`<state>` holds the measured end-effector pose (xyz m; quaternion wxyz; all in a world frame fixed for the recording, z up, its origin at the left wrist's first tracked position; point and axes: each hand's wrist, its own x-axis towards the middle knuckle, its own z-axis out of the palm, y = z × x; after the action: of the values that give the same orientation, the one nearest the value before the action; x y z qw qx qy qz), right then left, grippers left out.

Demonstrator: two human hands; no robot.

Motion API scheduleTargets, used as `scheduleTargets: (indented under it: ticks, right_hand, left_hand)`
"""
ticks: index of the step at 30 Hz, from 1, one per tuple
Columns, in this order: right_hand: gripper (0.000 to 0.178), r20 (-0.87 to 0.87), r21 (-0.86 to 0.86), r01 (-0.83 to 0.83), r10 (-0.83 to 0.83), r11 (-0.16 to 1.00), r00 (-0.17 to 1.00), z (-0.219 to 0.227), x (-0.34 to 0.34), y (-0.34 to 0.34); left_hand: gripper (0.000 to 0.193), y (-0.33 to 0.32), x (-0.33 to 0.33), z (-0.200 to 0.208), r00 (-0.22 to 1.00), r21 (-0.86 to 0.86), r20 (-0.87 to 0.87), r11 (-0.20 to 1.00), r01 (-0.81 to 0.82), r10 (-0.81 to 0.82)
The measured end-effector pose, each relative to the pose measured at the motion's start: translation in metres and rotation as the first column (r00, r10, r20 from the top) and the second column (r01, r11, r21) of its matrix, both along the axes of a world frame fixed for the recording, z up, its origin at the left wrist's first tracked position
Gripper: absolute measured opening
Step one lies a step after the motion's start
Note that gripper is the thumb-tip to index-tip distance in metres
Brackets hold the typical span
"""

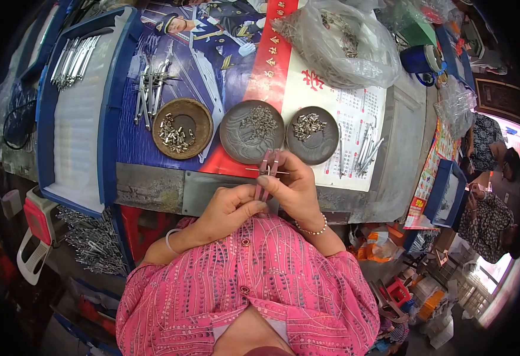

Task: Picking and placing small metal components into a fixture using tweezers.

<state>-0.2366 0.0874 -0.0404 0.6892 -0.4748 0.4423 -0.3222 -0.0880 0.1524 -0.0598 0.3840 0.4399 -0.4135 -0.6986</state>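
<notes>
In front of my chest, my left hand (227, 209) is closed around the lower end of a narrow, pinkish two-pronged tool (260, 193). My right hand (295, 184) pinches the same tool higher up, with thumb and fingers at a thin metal rod (252, 169) lying across its prongs. Small details between the fingertips are hidden. Just beyond the hands sits a dark round dish (231, 139) of tiny metal pieces. To its right, another dark dish (319, 153) contains small shiny metal cylinders. A brown bowl (158, 115) on the left also holds small metal cylinders.
Slim metal parts (153, 86) lie behind the brown bowl, and others (367, 151) lie at the right. A blue tray (109, 118) with metal rods stands left. A clear plastic bag (307, 41) and a blue mug (415, 59) are farther back. Other people (488, 225) are at far right.
</notes>
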Motion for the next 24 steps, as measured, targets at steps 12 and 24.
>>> scheduleTargets:
  ticks: [12, 24]
  right_hand:
    - [0.018, 0.018, 0.091, -0.167, 0.166, 0.982, 0.986, -0.011, -0.013, -0.006]
    - [0.011, -0.010, -0.047, -0.049, 0.049, 0.998, 0.999, -0.002, -0.003, 0.000]
  left_hand:
    - [0.013, 0.000, 0.002, 0.000, 0.999, 0.063, -0.010, 0.997, 0.033, -0.033]
    - [0.014, -0.002, 0.003, 0.003, 0.999, 0.031, 0.018, 0.999, 0.040, -0.041]
